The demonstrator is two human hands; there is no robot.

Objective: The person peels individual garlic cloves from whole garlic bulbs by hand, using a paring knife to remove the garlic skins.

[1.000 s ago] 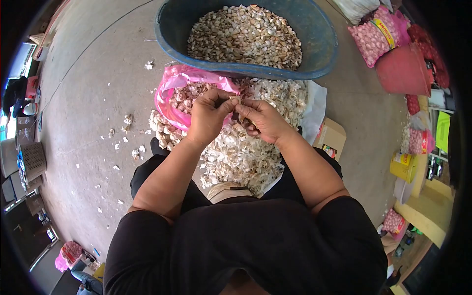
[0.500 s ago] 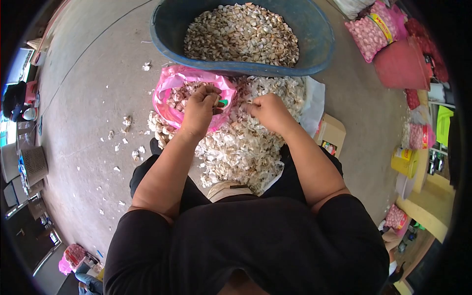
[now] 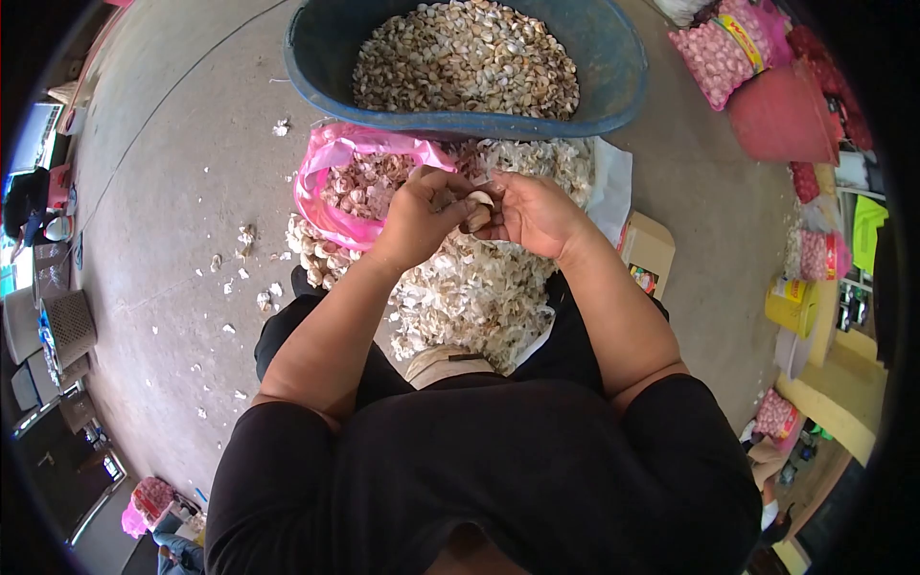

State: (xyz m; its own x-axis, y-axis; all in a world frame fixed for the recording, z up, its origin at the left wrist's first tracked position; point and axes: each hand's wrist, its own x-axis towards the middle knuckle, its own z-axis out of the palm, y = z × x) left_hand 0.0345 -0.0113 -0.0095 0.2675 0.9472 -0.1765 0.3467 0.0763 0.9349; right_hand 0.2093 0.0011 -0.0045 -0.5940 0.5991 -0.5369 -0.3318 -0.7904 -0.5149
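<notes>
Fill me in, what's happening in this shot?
A seated person is working garlic by hand. The left hand and right hand meet over a heap of papery skins, both pinching one garlic piece between them. A pink bag of unpeeled garlic lies open by the left hand, and a blue tub ahead holds a big load of cloves.

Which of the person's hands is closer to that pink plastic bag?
Left. The left hand hovers at the pink bag's right edge, partly over it. The right hand is farther right, over the pile of peels.
</notes>
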